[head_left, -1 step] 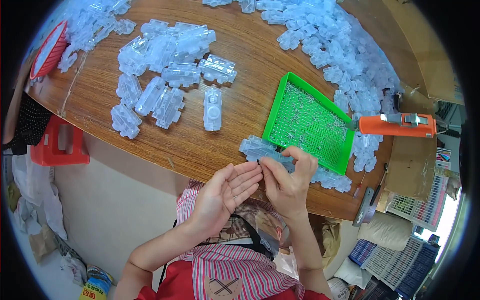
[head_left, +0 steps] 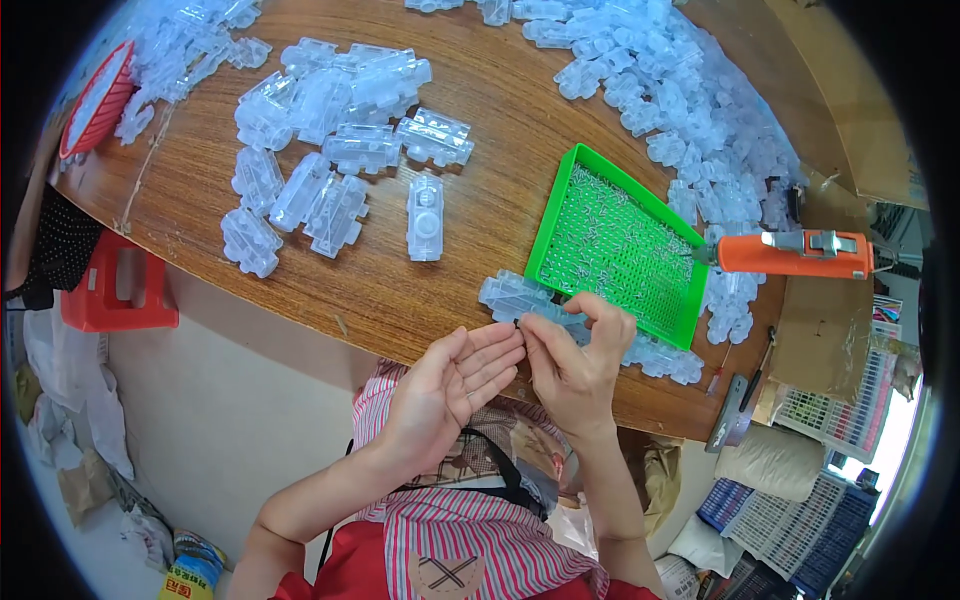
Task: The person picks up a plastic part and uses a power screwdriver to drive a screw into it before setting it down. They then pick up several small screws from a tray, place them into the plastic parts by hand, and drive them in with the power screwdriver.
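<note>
My left hand (head_left: 450, 385) is palm up with its fingers stretched out, just off the table's front edge. Nothing shows in its palm. Thumb and forefinger of my right hand (head_left: 580, 360) pinch together close to my left fingertips. A tiny dark spot shows at that pinch, too small to name. Just beyond the hands lies a clear plastic housing (head_left: 512, 297), partly hidden by my right hand. The green perforated tray (head_left: 545, 240) beyond it holds many small metal screws (head_left: 610, 225). One clear housing (head_left: 426, 220) lies apart, left of the tray.
Clear plastic housings (head_left: 340, 100) are grouped on the left of the wooden table (head_left: 500, 180). A large heap of clear parts (head_left: 690, 130) spreads along the right. An orange electric screwdriver (head_left: 795, 251) rests over the tray's right edge. A red basket (head_left: 100, 105) stands far left.
</note>
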